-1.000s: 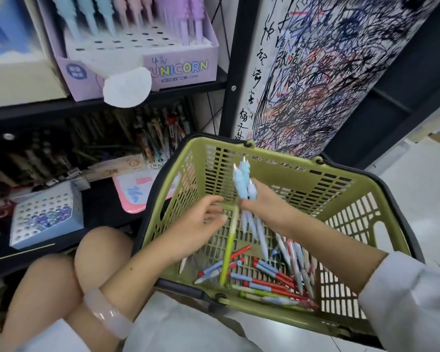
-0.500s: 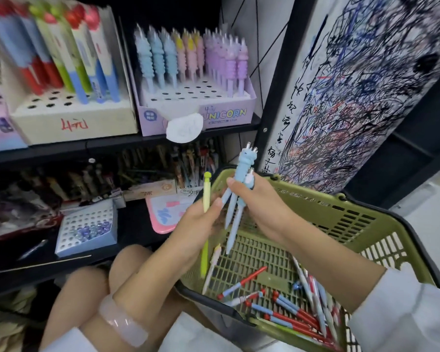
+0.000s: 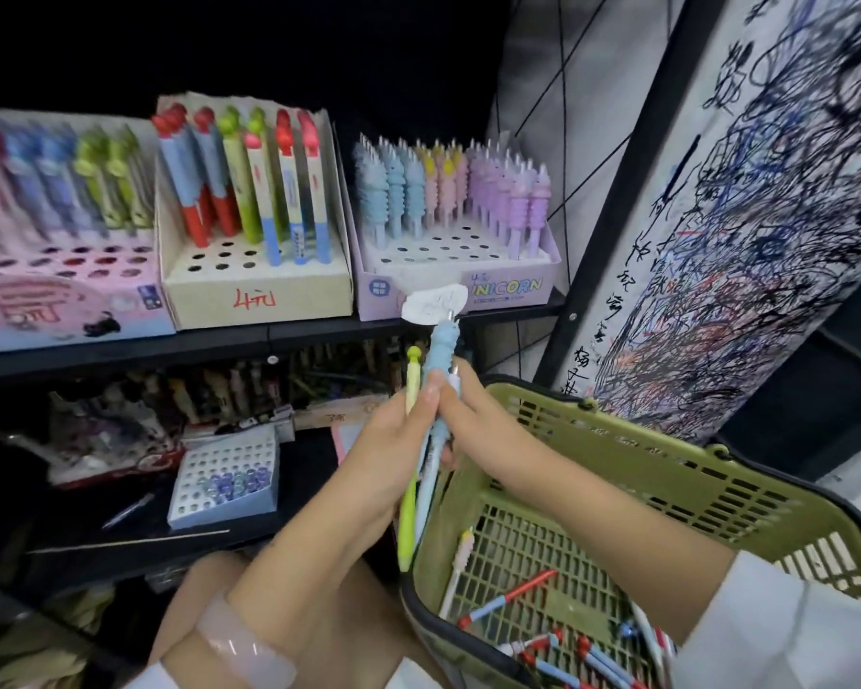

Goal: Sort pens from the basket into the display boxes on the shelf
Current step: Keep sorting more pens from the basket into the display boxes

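Observation:
My left hand (image 3: 393,450) grips a yellow-green pen (image 3: 410,469) upright, and its fingertips also touch the light blue unicorn pens (image 3: 441,360). My right hand (image 3: 473,425) holds those blue pens from the right, just above the olive green basket (image 3: 667,469). Several red-and-blue pens (image 3: 528,589) lie on the basket floor. On the upper shelf stands the purple UNICORN display box (image 3: 508,290) with blue, pink and purple unicorn pens, and left of it a beige box (image 3: 249,290) of red, green and blue pens.
A pink display box (image 3: 61,300) stands at the far left of the shelf (image 3: 220,340). The lower shelf carries a small white perforated box (image 3: 225,474) and cluttered stock. A scribble-covered panel (image 3: 741,241) rises at the right. My knees are below the hands.
Both hands rose from the basket with the pens and came together. The view tilted up, showing the upper shelf boxes. My left hand now touches the blue pens as well.

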{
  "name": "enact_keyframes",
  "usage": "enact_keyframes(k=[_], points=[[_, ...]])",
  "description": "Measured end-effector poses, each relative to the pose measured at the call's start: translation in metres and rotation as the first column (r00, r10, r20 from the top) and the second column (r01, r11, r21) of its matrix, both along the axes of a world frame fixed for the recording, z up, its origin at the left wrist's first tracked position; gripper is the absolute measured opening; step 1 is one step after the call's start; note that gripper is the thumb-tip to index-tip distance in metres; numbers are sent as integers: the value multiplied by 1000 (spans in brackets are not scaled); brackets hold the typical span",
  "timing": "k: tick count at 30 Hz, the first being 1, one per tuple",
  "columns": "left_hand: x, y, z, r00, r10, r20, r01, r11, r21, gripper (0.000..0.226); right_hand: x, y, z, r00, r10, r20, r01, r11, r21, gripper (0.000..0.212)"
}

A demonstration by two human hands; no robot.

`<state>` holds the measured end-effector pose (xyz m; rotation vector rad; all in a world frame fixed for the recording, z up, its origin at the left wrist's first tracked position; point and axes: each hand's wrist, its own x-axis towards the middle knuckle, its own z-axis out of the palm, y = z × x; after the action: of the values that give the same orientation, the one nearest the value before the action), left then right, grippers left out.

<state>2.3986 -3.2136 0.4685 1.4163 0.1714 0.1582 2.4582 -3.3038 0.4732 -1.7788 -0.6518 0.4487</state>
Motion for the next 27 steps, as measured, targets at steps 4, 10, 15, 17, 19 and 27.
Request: enact_keyframes(k=[4, 10, 15, 17, 19, 27], points=[[3, 10, 11, 997, 36, 64, -38, 999, 25, 24, 5, 9, 16, 992, 88, -93, -81, 994, 79, 38], [14, 34, 31, 980, 120, 158, -122, 993, -2, 17, 23, 23, 44, 993, -41, 106, 29, 993, 118, 16], [20, 57, 42, 977, 160, 138, -162, 987, 4, 11, 45, 39, 76, 961, -168, 222, 130, 976, 173, 11], [23, 69, 42, 966, 233, 111, -236, 971, 22, 7, 68, 43, 98, 918, -320, 236, 248, 925, 290, 11], [25, 80, 37, 955, 282, 95, -290, 954, 75, 6, 91, 47, 118, 832, -450, 325, 335, 873, 354, 15], [25, 93, 30, 965, 247, 90, -257, 960, 116, 29, 141, 71, 117, 645, -381, 663, 405, 905, 127, 25]])
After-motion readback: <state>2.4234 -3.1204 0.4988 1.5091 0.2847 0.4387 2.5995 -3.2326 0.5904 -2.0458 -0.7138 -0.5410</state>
